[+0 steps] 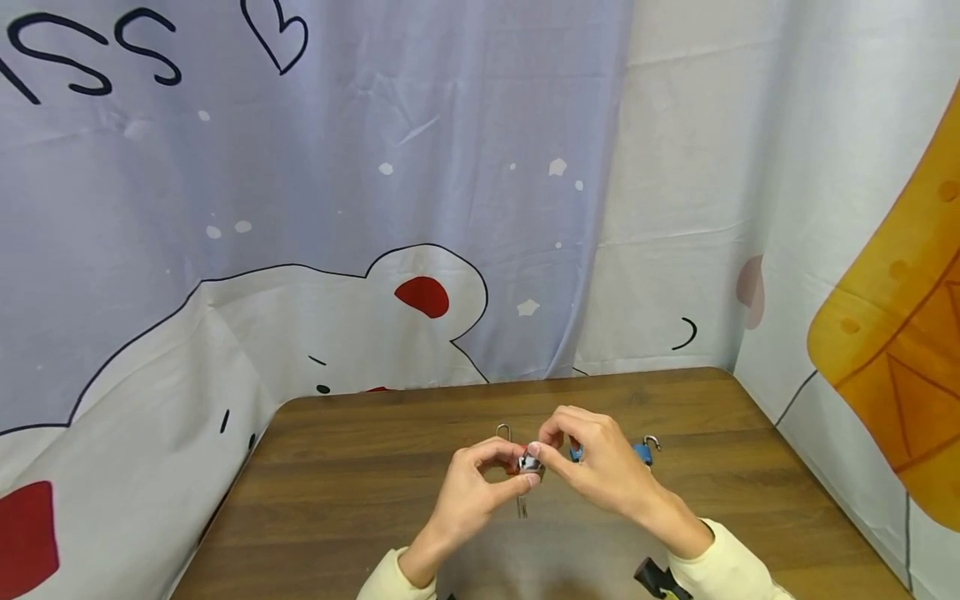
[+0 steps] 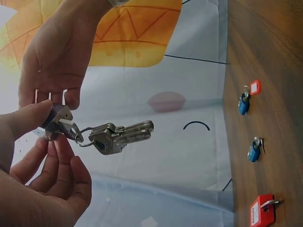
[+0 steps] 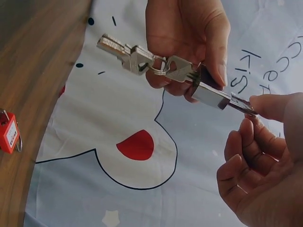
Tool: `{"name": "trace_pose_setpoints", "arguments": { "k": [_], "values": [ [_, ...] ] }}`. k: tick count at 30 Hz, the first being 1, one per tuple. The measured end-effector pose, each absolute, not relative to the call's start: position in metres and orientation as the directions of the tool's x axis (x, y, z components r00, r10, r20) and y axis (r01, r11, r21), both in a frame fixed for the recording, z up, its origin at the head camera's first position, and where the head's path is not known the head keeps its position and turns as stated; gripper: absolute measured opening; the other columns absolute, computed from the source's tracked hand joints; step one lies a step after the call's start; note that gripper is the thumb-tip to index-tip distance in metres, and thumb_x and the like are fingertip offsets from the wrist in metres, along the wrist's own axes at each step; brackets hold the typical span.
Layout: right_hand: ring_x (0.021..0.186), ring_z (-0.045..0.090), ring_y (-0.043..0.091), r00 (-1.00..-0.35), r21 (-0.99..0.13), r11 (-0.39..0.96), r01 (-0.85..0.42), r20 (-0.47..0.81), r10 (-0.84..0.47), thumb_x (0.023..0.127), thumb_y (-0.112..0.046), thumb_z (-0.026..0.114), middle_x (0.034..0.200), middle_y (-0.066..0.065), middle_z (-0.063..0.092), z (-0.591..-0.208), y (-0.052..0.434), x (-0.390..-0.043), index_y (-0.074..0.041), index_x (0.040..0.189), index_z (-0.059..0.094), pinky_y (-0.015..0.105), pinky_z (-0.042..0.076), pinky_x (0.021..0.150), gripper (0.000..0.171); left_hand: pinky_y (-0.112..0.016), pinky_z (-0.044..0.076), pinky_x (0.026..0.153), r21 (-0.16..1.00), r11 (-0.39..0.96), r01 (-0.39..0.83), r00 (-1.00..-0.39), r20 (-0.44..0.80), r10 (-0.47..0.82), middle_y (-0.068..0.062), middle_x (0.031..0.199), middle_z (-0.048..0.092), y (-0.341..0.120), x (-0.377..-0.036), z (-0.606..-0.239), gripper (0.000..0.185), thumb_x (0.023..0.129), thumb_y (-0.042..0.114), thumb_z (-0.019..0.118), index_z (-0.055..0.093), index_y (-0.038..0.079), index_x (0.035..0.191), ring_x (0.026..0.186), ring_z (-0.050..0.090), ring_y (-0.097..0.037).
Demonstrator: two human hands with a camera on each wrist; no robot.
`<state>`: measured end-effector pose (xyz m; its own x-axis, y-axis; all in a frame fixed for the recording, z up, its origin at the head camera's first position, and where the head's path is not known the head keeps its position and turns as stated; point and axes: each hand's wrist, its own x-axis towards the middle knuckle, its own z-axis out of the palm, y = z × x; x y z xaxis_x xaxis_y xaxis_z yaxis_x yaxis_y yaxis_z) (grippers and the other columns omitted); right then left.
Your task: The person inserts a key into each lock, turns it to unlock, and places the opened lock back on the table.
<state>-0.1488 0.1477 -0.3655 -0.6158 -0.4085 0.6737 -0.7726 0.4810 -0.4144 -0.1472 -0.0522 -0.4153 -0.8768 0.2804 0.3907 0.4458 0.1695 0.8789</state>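
Between thumb and fingers, my left hand (image 1: 468,487) grips the body of a small silver padlock (image 3: 210,96). My right hand (image 1: 600,462) pinches the padlock's metal shackle (image 3: 242,104) at its far end. A key (image 3: 179,70) sits in the bottom of the padlock body, and a ring joins it to several more keys (image 2: 120,136) that hang from it. In the head view the hands partly cover the padlock, held above the wooden table (image 1: 337,492).
A red padlock (image 2: 262,210) with its shackle up lies on the table beyond the hands. Two blue padlocks lie to the right, one nearer (image 2: 254,152) and one farther (image 2: 243,105), the latter beside a red key tag (image 2: 255,87). A printed curtain (image 1: 337,183) hangs behind the table.
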Motion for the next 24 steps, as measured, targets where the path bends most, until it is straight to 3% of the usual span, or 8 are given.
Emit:
{"name": "trace_pose_setpoints", "arguments": {
  "k": [11, 24],
  "values": [
    [0.06, 0.043, -0.003, -0.711, -0.492, 0.563, -0.663, 0.65, -0.269, 0.083, -0.014, 0.073, 0.068, -0.019, 0.052, -0.372, 0.149, -0.149, -0.028, 0.073, 0.06, 0.016, 0.039, 0.054, 0.022, -0.024, 0.054, 0.076, 0.877, 0.208, 0.432, -0.894, 0.387, 0.227, 0.003, 0.088, 0.071, -0.05, -0.144, -0.415, 0.023, 0.075, 0.022, 0.085, 0.073, 0.021, 0.095, 0.079, 0.065, -0.008],
    [0.059, 0.047, 0.0, -0.776, -0.542, 0.612, -0.576, 0.597, -0.202, 0.086, -0.013, 0.072, 0.067, -0.019, 0.053, -0.381, 0.163, -0.15, -0.029, 0.072, 0.062, 0.018, 0.04, 0.055, 0.022, -0.026, 0.053, 0.079, 0.869, 0.254, 0.425, -0.904, 0.392, 0.172, 0.006, 0.085, 0.069, -0.059, -0.147, -0.419, 0.023, 0.074, 0.021, 0.086, 0.073, 0.024, 0.093, 0.081, 0.064, -0.009]
  ]
}}
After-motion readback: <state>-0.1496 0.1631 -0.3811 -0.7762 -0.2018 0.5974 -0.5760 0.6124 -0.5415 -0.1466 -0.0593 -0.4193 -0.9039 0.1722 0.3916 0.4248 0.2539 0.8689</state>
